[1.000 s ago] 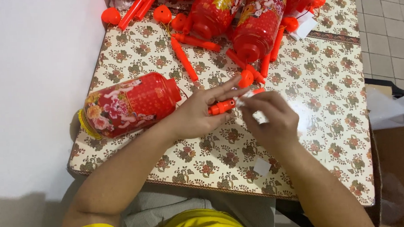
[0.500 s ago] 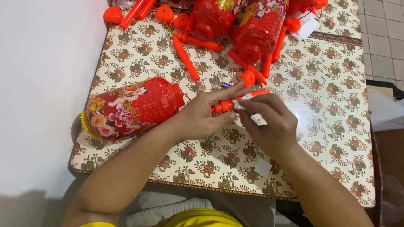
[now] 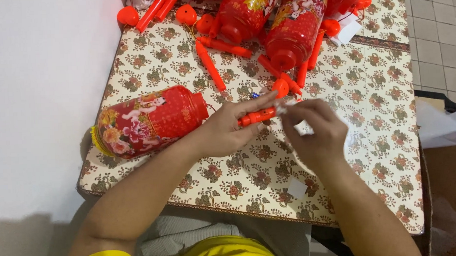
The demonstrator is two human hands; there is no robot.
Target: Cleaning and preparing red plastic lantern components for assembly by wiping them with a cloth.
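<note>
Hands over table [image 3: 380, 153]: left hand [image 3: 223, 130] clasps orange stick [image 3: 255, 116] level, steadying it; right hand [image 3: 316, 132] pinches a small pale piece at its tip. Red lantern [image 3: 149, 120] lies just left; more lanterns [image 3: 295, 27] and sticks [image 3: 210, 65] beyond.

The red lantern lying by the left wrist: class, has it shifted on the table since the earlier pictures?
Yes. The lantern has slid slightly right, away from the table's left edge, with its tasselled end nearer that edge earlier.

A square table with a cream floral-patterned covering [image 3: 380, 138] is standing against a plain white wall [image 3: 40, 99]; grey tiled floor [image 3: 439, 30] is showing at right.
</note>
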